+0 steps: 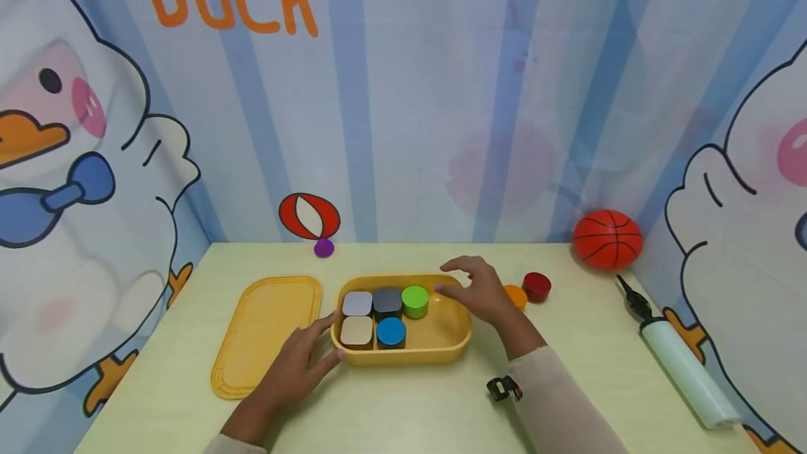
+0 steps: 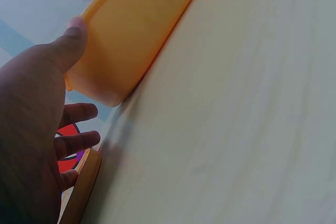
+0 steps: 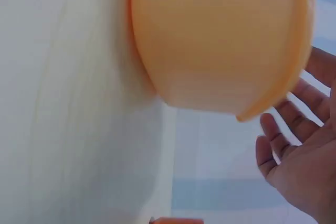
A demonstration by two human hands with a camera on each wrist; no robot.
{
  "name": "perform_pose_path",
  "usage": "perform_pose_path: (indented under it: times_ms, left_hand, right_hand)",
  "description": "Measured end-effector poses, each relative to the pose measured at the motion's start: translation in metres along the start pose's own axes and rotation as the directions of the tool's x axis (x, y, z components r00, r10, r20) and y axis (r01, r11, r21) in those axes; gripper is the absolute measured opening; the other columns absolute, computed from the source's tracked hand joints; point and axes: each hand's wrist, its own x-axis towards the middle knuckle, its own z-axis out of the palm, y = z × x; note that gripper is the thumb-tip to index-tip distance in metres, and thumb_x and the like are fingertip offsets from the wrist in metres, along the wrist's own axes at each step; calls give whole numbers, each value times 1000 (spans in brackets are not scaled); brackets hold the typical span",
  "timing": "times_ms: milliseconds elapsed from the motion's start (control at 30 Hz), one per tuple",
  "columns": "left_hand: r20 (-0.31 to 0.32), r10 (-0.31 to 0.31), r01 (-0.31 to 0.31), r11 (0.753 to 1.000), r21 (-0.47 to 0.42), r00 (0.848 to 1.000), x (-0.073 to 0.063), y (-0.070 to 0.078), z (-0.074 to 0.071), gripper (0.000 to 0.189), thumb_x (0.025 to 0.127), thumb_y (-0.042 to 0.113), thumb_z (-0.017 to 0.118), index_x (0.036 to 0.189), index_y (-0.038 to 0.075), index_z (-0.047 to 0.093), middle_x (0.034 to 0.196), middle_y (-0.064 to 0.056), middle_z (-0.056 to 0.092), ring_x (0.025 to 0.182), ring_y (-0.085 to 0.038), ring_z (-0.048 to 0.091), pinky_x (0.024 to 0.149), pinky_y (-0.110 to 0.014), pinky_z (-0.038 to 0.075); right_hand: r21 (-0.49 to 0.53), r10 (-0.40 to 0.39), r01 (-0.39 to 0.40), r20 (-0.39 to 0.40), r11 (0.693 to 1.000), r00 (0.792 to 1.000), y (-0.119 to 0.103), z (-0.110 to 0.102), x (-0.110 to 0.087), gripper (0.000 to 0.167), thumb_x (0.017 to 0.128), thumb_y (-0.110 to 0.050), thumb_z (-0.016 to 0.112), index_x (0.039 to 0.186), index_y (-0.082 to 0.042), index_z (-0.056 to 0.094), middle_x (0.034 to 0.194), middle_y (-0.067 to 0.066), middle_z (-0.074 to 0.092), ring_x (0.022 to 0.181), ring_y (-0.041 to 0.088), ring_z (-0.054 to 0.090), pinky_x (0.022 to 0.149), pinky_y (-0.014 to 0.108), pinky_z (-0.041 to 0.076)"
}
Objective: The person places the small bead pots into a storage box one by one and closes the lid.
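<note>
Head view: I have the yellow box (image 1: pixel 403 356) between the hands, upright on the bench (image 1: pixel 416 405). Five pieces stand inside, grouped toward the left hand (image 1: pixel 296 363): light grey piece (image 1: pixel 357 303), beige piece (image 1: pixel 356 331), dark grey piece (image 1: pixel 387 300), green piece (image 1: pixel 415 301), blue piece (image 1: pixel 391 333). The left hand rests at the box's near left corner, thumb at the near wall, fingers loosely extended; I judge this steadies the box rather than grips it. The right hand (image 1: pixel 479 289) is empty, thumb and fingers spread at the far right corner; rim contact I cannot confirm. Grouping the pieces leftward appears to leave working space under the right hand.

Clearance: treat the rim as the edge to lift over. Left of the left hand, a yellow lid (image 1: pixel 267 335) limits low travel. Just beyond the right hand stand an orange piece (image 1: pixel 515 296) and a red piece (image 1: pixel 536 287); the ball (image 1: pixel 608 240) and tube (image 1: pixel 690 373) lie well apart. I find most room between the forearms, before the box.
</note>
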Motion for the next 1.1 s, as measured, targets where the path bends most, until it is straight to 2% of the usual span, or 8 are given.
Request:
perform_pose_path:
  times_ms: [133, 300, 467, 700, 800, 933, 1033, 1100]
  left_hand:
    - [0, 10, -10, 1000, -3, 1000, 1, 0, -1, 69, 105, 42, 74, 165, 18, 49, 168, -5, 54, 157, -40, 49, 126, -78, 30]
    - [5, 14, -14, 1000, 3, 1000, 4, -1, -2, 70, 105, 42, 74, 166, 19, 48, 168, -4, 54, 157, -39, 49, 127, -78, 29]
    - [7, 12, -12, 1000, -6, 1000, 4, -1, -3, 71, 104, 41, 75, 166, 19, 48, 169, -3, 54, 157, -39, 49, 127, -77, 30]
    - [3, 18, -18, 1000, -4, 1000, 3, -1, -2, 70, 105, 41, 74, 166, 17, 48, 168, -5, 54, 157, -40, 49, 127, -79, 28]
    - [7, 16, -16, 1000, -7, 1000, 2, -1, -2, 70, 105, 40, 74, 166, 17, 48, 168, -5, 54, 157, -39, 49, 127, -80, 27]
    - [4, 18, -18, 1000, -8, 1000, 1, -1, -2, 71, 104, 40, 75, 165, 16, 48, 168, -5, 55, 157, -38, 49, 127, -80, 27]
    - [9, 14, -13, 1000, -15, 1000, 0, 0, -3, 71, 104, 41, 75, 165, 17, 48, 168, -5, 55, 158, -38, 49, 127, -79, 26]
    - [21, -2, 2, 1000, -21, 1000, 0, 1, -3, 71, 104, 43, 74, 166, 18, 48, 169, -4, 54, 159, -38, 48, 128, -79, 25]
  right_hand:
    - [36, 35, -35, 11, 999, 999, 6, -12, -3, 40, 98, -26, 84, 133, -7, 76, 142, 17, 72, 132, 43, 63, 106, 61, 57]
    - [55, 84, -84, 14, 995, 996, 14, -27, -6, 42, 97, -25, 85, 134, -7, 75, 139, 20, 72, 109, 33, 70, 84, 37, 59]
    - [65, 128, -130, 35, 989, 991, 25, -37, -10, 44, 96, -26, 86, 134, -6, 75, 135, 24, 72, 86, 22, 67, 69, 29, 56]
    - [87, 199, -202, 46, 975, 979, 41, -49, -22, 49, 96, -25, 87, 138, -6, 72, 81, 15, 69, 66, 21, 59, 59, 27, 51]
    - [99, 212, -216, 51, 971, 976, 48, -55, -28, 51, 96, -25, 86, 140, -5, 71, 96, 22, 74, 70, 20, 64, 63, 28, 55]
    - [81, 175, -179, 62, 980, 983, 57, -64, -34, 52, 97, -22, 84, 142, 1, 69, 125, 28, 72, 75, 19, 67, 66, 29, 58]
    - [67, 156, -161, 66, 985, 985, 64, -70, -39, 52, 97, -20, 84, 142, 3, 68, 114, 30, 71, 68, 17, 63, 62, 29, 57]
    - [62, 154, -158, 61, 986, 986, 69, -74, -43, 51, 98, -18, 83, 142, 3, 68, 114, 28, 70, 66, 15, 59, 60, 30, 56]
